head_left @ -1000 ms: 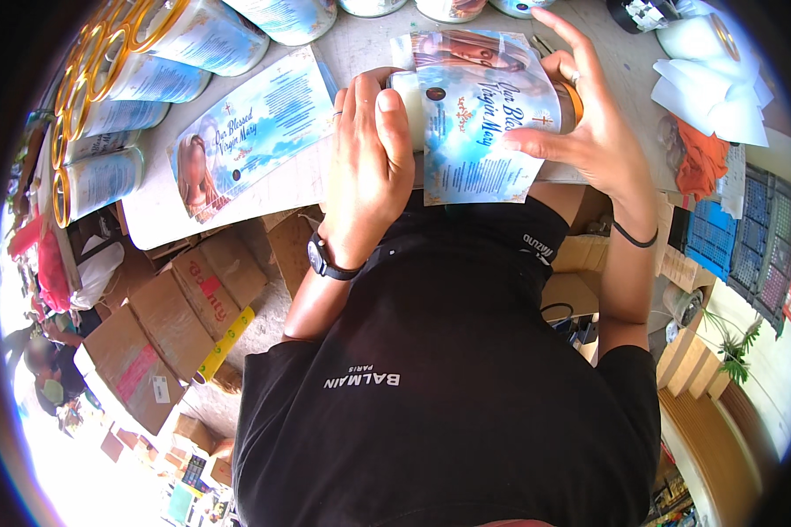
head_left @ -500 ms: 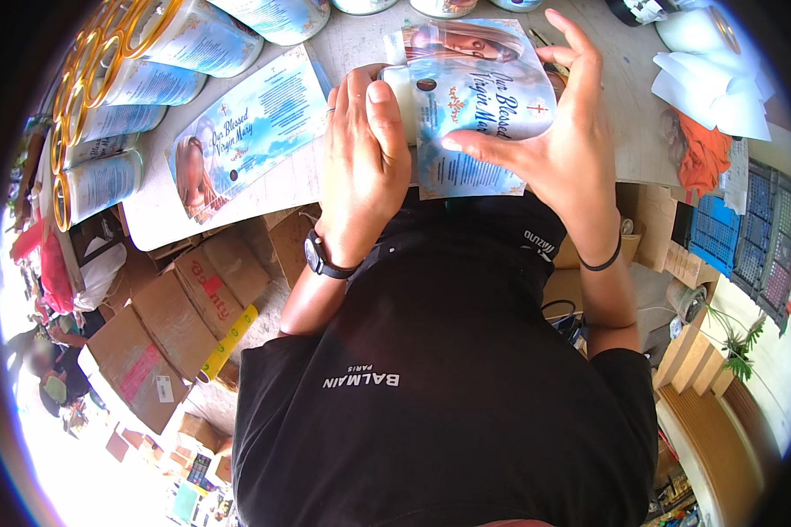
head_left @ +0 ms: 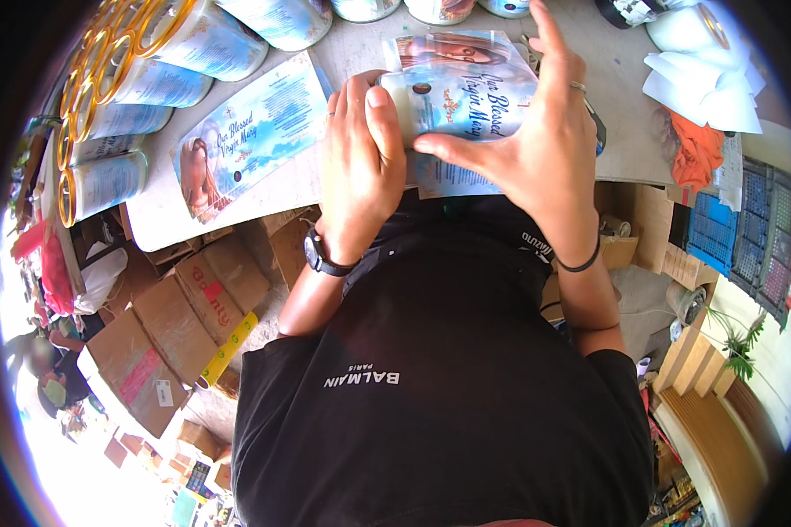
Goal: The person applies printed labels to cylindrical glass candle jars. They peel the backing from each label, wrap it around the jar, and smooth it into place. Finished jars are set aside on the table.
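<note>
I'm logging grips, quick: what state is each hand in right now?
Left hand: against the white cylindrical container's end; grip cannot be told.
Right hand: open and spread, thumb over the blue printed paper label.

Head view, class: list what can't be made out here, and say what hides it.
- White container, head view: mostly hidden by the printed sheet over it and the left hand.
- Right hand, head view: tip of its raised finger cut off by the top edge.
- Labelled jars beyond the hands, head view: far parts cut off by the top edge.
- Person at far left, head view: too small and blurred to make out.
</note>
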The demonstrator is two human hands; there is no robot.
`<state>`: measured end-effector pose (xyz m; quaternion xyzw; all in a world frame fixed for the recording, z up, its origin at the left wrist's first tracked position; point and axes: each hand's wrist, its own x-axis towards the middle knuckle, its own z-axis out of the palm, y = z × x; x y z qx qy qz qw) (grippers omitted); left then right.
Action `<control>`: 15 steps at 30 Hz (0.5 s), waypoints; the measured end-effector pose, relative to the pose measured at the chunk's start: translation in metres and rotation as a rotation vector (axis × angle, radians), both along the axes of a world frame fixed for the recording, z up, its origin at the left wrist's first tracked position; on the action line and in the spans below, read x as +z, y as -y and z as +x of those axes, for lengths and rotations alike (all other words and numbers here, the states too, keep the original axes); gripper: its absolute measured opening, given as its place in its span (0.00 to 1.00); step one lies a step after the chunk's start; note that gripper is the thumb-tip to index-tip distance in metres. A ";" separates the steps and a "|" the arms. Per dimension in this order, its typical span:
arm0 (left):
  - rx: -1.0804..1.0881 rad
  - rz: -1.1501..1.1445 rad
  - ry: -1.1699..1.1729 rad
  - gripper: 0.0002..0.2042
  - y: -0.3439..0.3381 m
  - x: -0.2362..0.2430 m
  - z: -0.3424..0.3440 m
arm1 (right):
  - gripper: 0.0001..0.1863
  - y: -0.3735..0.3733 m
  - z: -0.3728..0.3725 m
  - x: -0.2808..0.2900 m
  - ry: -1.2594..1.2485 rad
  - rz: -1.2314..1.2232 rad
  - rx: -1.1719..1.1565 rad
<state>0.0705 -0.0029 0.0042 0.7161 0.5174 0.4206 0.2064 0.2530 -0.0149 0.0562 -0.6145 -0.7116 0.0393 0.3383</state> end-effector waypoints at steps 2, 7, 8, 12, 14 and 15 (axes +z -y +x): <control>0.000 -0.015 0.023 0.20 0.004 0.002 0.000 | 0.57 -0.003 0.011 -0.006 -0.164 0.093 0.117; -0.011 0.067 0.102 0.25 0.015 -0.001 0.007 | 0.47 0.003 0.026 -0.031 -0.913 -0.230 0.134; -0.009 0.106 0.104 0.26 0.015 -0.002 0.010 | 0.47 0.007 0.028 -0.033 -0.973 -0.257 0.128; -0.099 0.082 0.269 0.29 0.013 -0.002 0.012 | 0.49 0.017 0.021 -0.038 -1.117 -0.177 0.108; -0.214 -0.012 0.303 0.36 0.013 0.004 0.001 | 0.49 0.020 0.015 -0.036 -1.040 -0.086 0.109; -0.261 -0.022 0.302 0.38 0.013 0.006 -0.003 | 0.50 0.022 0.013 -0.033 -1.006 -0.041 0.120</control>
